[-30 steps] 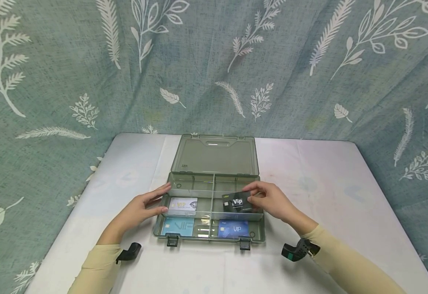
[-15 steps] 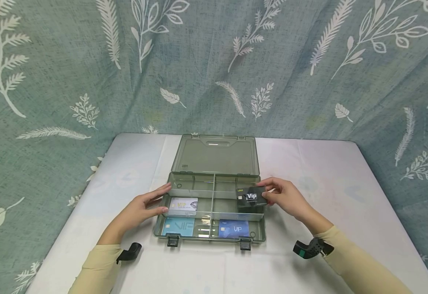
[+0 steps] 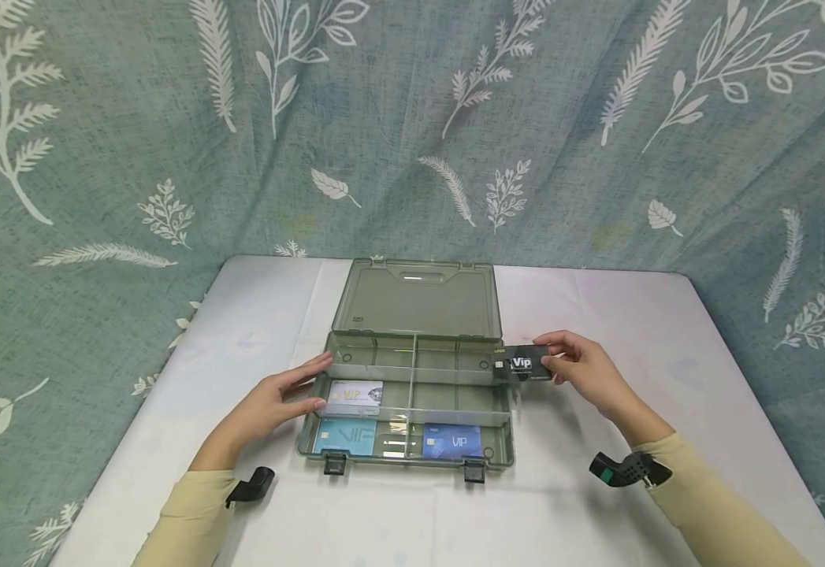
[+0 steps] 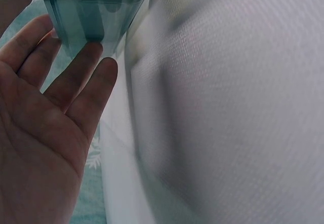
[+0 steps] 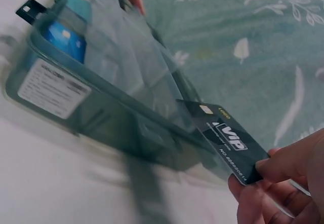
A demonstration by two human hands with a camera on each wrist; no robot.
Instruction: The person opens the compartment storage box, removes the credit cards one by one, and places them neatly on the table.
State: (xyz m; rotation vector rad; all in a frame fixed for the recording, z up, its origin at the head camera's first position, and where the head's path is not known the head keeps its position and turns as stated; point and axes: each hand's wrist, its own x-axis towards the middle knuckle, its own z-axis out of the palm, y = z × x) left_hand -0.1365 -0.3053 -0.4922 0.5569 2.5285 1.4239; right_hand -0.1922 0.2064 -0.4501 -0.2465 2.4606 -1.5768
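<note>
A black VIP card [image 3: 521, 364] is pinched at its right edge between thumb and fingers of my right hand [image 3: 585, 374]. It is held up at the right rim of a translucent grey-green divided box [image 3: 406, 461], its left end over the rim in the head view. My left hand [image 3: 277, 402] touches the box's left side with fingers extended; in the left wrist view its fingertips [image 4: 107, 67] rest on the wall. Inside the box lie a white VIP card [image 3: 355, 396] at middle left, a light-blue one [image 3: 344, 435] at front left and a dark-blue one [image 3: 451, 441] at front right.
The box's lid [image 3: 418, 299] lies folded back behind it. Two black latches [image 3: 334, 464] stick out at its front. A white cloth [image 3: 384, 520] covers the table, and a patterned green curtain [image 3: 398, 126] hangs behind. A printed label [image 5: 53, 87] is on the box's right end.
My right hand has carried the black card up and to the right, from over the middle-right compartment to the box's right rim. My left hand has stayed at the left side.
</note>
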